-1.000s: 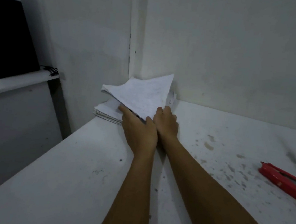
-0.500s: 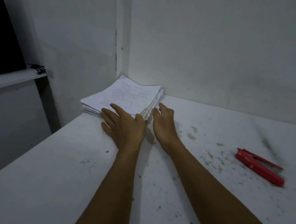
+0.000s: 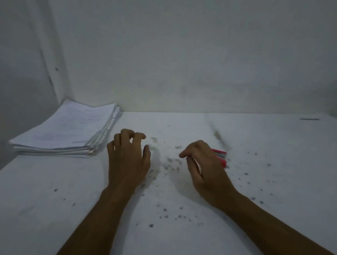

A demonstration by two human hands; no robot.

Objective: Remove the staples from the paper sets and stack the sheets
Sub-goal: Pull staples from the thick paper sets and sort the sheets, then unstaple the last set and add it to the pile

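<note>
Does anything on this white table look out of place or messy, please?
Dark specks are scattered over the white table between both hands. The white paper stack in the left corner is slightly fanned at its right edge.

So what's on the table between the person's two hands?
In the head view, only bare white tabletop speckled with dark spots lies between the left hand and the right hand. The red tool sits behind the right hand.
</note>
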